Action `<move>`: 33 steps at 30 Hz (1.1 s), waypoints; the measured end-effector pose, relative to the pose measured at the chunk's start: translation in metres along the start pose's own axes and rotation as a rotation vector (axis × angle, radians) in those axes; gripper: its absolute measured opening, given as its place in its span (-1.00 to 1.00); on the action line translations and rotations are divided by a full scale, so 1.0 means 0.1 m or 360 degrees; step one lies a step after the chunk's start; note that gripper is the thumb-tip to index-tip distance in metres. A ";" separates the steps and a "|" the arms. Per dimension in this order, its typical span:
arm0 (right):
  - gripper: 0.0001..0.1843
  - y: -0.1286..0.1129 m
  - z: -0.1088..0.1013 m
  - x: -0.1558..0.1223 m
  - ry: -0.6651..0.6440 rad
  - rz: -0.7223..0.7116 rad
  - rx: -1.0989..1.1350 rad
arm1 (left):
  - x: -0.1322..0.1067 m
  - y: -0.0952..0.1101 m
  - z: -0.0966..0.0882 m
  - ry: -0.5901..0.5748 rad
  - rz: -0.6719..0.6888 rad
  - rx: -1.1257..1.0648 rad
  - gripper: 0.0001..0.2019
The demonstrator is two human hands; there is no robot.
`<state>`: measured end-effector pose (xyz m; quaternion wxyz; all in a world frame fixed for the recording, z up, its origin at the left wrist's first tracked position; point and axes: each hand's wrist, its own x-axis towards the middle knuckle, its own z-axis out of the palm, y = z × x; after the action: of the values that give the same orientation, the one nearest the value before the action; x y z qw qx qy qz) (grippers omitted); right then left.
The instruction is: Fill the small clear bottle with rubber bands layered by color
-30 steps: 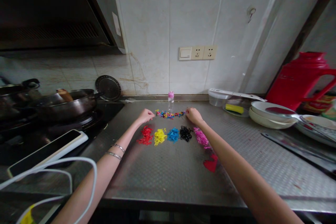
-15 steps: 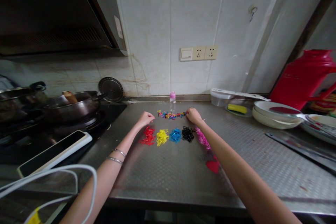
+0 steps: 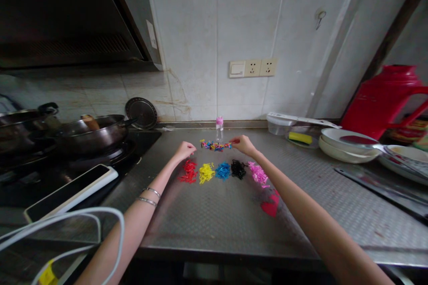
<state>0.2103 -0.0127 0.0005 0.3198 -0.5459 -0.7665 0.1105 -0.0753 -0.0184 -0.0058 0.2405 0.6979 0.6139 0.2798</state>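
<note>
The fine detail of the mixed-colour row [image 3: 216, 146] is too small to make out, so its single pieces cannot be counted. It lies on the tabletop [image 3: 207, 222], just in front of a clear bottle [image 3: 220, 130] with a pink cap. At the left, a pot [image 3: 20, 120] and a white cable [image 3: 115, 213] run out of view; at the right, the handle of a red flask [image 3: 381, 102] is cut off. Both forearms leave at the bottom.

The tabletop's near edge shows between the forearms, and a stretch of its metal runs from there up to 5 sorted piles: red [image 3: 188, 172], yellow [image 3: 206, 173], blue [image 3: 223, 170], black [image 3: 238, 169] and pink [image 3: 257, 173]. Narrow gaps part these piles. Below the pink pile, a red heart shape [image 3: 270, 205] lies right by the right forearm. The stove [image 3: 150, 140] bounds the room at left; bowls [image 3: 347, 149] and a knife [image 3: 377, 187] bound it at right.

The 2 hands are well apart, with the mixed row between them. The left hand [image 3: 185, 150] has its fingers bent and tips near each other, above the red pile; I cannot tell whether they pinch anything. The right hand [image 3: 243, 145] has its fingertips at the row's right end; whether they grip a piece is unclear.
</note>
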 end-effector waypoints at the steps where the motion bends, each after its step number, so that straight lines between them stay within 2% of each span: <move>1: -0.73 -0.08 -0.01 -0.04 -0.0087 -0.0075 0.0065 | 0.00 0.00 0.01 -0.0001 -0.0001 0.0001 -0.77; 6: -0.74 -0.38 -0.01 -0.30 -0.0408 -0.0360 0.0238 | -0.04 0.03 0.01 -0.0013 -0.0009 -0.0003 -0.76; 9: -0.75 -0.43 0.02 -0.42 -0.0503 -0.0453 0.0235 | -0.05 0.04 0.02 -0.0014 -0.0017 -0.0004 -0.76; 13: -0.79 -0.42 0.04 -0.50 -0.0538 -0.0456 0.0240 | -0.05 0.04 0.03 -0.0011 0.0014 -0.0005 -0.77; 17: -0.80 -0.42 -0.01 -0.53 -0.0481 -0.0426 0.0285 | -0.05 0.05 0.06 -0.0007 0.0060 0.0017 -0.78; 22: -0.79 -0.40 -0.16 -0.55 -0.0223 -0.0304 0.0233 | -0.04 0.04 0.10 0.0027 0.0084 0.0070 -0.78; 28: -0.79 -0.29 -0.25 -0.56 -0.0037 -0.0161 0.0134 | 0.15 0.06 0.13 0.0156 0.0152 0.0212 -0.81; 33: -0.77 -0.21 -0.23 -0.57 -0.0022 -0.0176 0.0132 | 0.32 0.15 0.16 0.0253 -0.0003 0.0395 -0.71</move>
<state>0.2195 -0.0765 0.0087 0.3426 -0.4881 -0.7925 0.1280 -0.0505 0.0116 -0.0037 0.1031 0.6973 0.6615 0.2559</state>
